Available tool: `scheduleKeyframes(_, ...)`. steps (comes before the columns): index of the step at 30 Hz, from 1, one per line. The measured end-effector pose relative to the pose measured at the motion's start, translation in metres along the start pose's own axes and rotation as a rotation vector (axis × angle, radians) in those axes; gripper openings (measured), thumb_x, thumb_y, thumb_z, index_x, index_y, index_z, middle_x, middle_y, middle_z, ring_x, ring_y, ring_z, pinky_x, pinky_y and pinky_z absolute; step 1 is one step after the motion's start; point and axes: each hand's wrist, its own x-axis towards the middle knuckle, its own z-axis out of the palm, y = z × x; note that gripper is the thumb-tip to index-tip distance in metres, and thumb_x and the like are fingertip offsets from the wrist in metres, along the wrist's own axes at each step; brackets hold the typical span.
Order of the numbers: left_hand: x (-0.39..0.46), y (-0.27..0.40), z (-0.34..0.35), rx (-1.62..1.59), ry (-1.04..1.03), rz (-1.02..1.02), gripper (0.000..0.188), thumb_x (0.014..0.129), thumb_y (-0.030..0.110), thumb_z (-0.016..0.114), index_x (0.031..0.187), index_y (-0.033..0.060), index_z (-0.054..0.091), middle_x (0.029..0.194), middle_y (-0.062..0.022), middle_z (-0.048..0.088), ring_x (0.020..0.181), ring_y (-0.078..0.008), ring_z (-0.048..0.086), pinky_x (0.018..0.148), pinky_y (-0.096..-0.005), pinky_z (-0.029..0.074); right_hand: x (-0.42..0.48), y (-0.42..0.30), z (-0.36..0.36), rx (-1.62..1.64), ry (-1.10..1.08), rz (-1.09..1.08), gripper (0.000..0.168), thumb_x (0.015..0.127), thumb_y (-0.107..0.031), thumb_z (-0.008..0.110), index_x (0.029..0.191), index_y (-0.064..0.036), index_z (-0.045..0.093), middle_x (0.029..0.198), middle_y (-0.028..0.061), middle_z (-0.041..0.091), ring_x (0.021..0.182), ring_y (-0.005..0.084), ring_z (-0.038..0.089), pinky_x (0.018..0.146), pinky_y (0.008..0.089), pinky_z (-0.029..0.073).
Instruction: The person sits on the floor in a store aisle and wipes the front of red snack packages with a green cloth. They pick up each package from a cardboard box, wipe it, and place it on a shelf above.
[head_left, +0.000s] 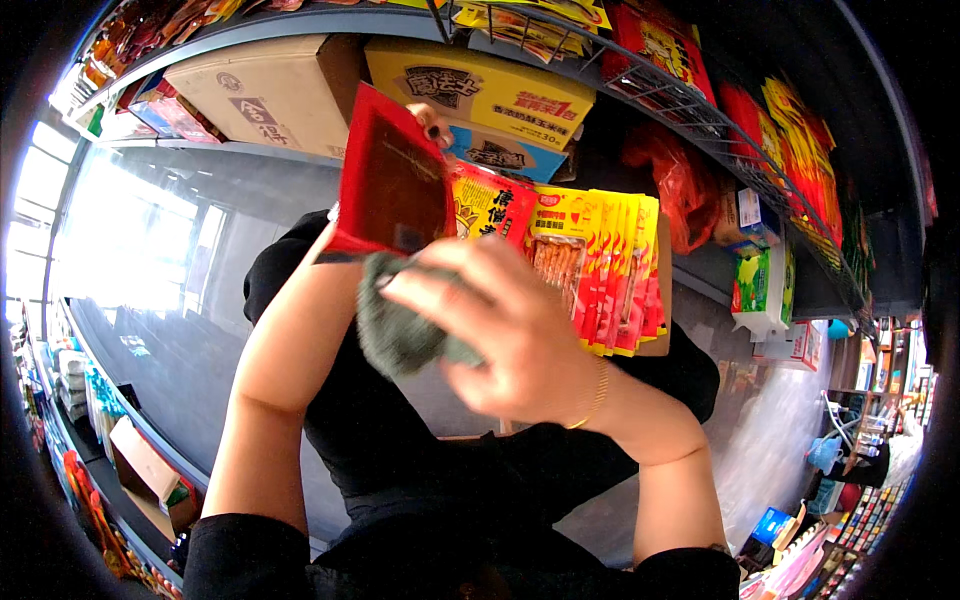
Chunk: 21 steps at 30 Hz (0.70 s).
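My left hand (430, 124) grips the far edge of a red snack packet (395, 176) with a dark brown panel, held tilted up; most of that hand is hidden behind it. Below it, my right hand (510, 330) is closed on a grey-green cloth (401, 322), close to the packet's lower edge; whether they touch I cannot tell. Several yellow and red snack packets (622, 277) stand overlapped in a row on a piece of cardboard (663, 262) beyond my right wrist. Another red and yellow packet (487, 202) lies between them and the raised one.
Ahead is a shelf with a brown carton (262, 97), a yellow carton (480, 90) and a blue box (510, 154). A wire rack (675, 112) with snack packets runs above. A red plastic bag (679, 187) sits on the right. More stocked shelves (112, 450) stand at lower left.
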Motion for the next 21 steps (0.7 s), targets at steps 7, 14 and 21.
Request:
scheduleKeyframes(7,0.000,0.043,0.035,0.108,0.305,0.246,0.016,0.090,0.019,0.043,0.082,0.0087,0.053,0.076,-0.0003,0.049,0.064,-0.0109,0.045,0.054,-0.0252,0.039,-0.005,0.031,-0.043,-0.115,-0.421,0.270,0.040,0.069,-0.007,0.059,0.108,-0.007,0.056,0.102,0.0127,0.052,0.100,0.0331,0.053,0.083,0.0415,0.045)
scheduleKeyframes(14,-0.003,0.030,0.060,0.475,0.188,0.253,0.019,0.088,0.006,0.039,0.100,0.0037,0.054,0.086,-0.0022,0.054,0.075,-0.0107,0.052,0.067,-0.0213,0.042,-0.009,0.061,-0.041,-0.085,-0.448,0.255,0.061,0.069,-0.027,0.071,0.123,-0.008,0.050,0.119,0.0162,0.049,0.114,0.0328,0.043,0.101,0.0422,0.031)
scheduleKeyframes(21,-0.013,0.012,0.071,0.607,-0.007,0.132,0.017,0.088,0.003,0.044,0.103,0.0017,0.053,0.095,-0.0013,0.056,0.090,-0.0077,0.053,0.083,-0.0219,0.041,0.003,0.063,-0.053,0.673,0.055,0.554,0.036,0.086,0.001,0.055,0.121,0.005,0.048,0.115,0.0069,0.057,0.102,0.0098,0.054,0.090,0.0274,0.044)
